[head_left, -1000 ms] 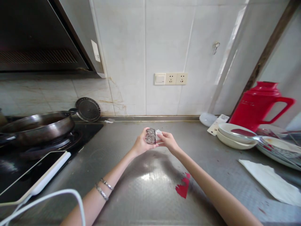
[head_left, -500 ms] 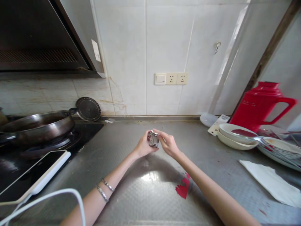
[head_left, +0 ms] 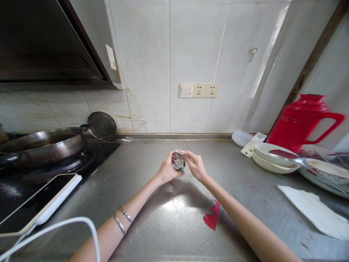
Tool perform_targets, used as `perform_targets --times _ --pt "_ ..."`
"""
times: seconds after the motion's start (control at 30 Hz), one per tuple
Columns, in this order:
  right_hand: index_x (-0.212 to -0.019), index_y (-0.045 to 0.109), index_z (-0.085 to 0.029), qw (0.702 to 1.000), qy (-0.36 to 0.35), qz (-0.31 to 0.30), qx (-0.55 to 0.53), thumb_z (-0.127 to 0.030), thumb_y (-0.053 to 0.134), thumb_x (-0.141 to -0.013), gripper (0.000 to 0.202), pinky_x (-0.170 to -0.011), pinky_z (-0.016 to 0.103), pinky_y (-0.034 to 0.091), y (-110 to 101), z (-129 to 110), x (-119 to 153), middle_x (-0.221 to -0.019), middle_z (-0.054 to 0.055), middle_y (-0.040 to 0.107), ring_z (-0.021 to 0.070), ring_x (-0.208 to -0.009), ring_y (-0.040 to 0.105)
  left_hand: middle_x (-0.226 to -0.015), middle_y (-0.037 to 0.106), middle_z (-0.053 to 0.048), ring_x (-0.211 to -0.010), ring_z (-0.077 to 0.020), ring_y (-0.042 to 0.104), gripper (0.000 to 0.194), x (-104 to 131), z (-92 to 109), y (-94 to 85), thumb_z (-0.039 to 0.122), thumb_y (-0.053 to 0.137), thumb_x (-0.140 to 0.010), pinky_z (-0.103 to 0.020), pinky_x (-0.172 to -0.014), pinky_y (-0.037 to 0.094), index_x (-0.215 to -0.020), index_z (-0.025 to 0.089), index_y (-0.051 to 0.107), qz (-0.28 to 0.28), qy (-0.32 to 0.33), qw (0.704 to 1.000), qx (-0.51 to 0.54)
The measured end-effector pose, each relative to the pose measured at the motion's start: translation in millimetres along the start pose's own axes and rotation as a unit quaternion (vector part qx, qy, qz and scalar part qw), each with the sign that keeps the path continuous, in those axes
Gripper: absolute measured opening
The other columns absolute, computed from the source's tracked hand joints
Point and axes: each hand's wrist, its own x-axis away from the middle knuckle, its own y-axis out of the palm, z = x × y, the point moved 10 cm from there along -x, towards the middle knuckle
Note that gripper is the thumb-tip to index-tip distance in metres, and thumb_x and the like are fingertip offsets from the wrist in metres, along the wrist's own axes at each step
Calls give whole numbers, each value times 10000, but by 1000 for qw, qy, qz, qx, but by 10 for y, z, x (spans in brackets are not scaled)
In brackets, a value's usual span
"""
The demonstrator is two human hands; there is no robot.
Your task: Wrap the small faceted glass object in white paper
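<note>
A small round thing with a crumpled silver foil face is held above the steel counter. My left hand is closed around its left side and underside; what lies beneath the foil I cannot make out. Fingertips of my right hand pinch together at the upper right edge of the foil. Below, torn pieces of red wrapper lie flat on the counter, near my right forearm.
A pan sits on the stove at left. A phone with a white cable lies near. At right are a red thermos flask, stacked bowls, a patterned plate and a white paper napkin.
My right fingers have shifted slightly right along the top of the foil, and more of the round face shows. My left hand keeps its hold.
</note>
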Motion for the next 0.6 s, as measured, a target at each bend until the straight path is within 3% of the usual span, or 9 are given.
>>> perform_targets --times 0.07,0.17,0.27,0.33,0.4,0.53,0.6 --pt "-1133 673 -256 1000 4 16 13 -359 414 -946 336 -864 379 523 -58 19 -1 -1075 48 722 249 -978 675 -1010 616 -44 -880 -191 608 801 -9 34 -34 223 825 -504 -302 -794 474 -1195 191 421 10 6 1000 7" --pt "-1162 652 -268 995 -83 20 59 -286 403 -946 330 -987 415 454 -76 -158 36 -1150 52 692 232 -1073 639 -1015 620 -42 -878 -189 612 781 -17 66 -58 230 822 -510 -295 -781 477 -1174 191 412 19 11 1000 3" --pt "-1233 597 -272 978 -181 -28 98 -207 387 -933 372 -1059 452 391 41 -369 114 -1222 47 652 213 -1176 582 -1035 633 -39 -871 -190 624 730 -2 94 -17 208 799 -531 -294 -770 483 -1161 206 429 6 23 1000 -9" --pt "-1264 568 -274 972 -204 -54 106 -186 381 -927 396 -1067 466 381 103 -428 137 -1242 42 640 208 -1199 564 -1065 633 -44 -888 -193 627 704 19 135 7 194 781 -552 -296 -775 488 -1167 214 439 0 42 999 -21" --pt "-1250 579 -277 977 -184 -36 98 -197 374 -936 384 -1065 457 384 69 -406 104 -1223 40 653 207 -1175 583 -1076 630 -50 -894 -197 625 725 37 167 8 194 780 -556 -303 -783 489 -1193 216 434 3 52 998 -40" --pt "-1132 661 -293 994 -80 41 67 -266 402 -948 319 -1021 428 437 -99 -191 12 -1112 36 709 223 -1027 665 -1063 627 -58 -908 -209 619 799 32 196 -5 218 815 -524 -309 -805 483 -1217 202 419 9 46 998 -42" --pt "-1120 666 -296 993 -80 52 68 -268 412 -946 309 -1026 430 437 -121 -175 16 -1094 33 716 223 -1005 675 -1057 624 -58 -922 -210 616 804 16 190 -24 226 826 -510 -304 -813 480 -1202 198 418 17 40 999 -22"
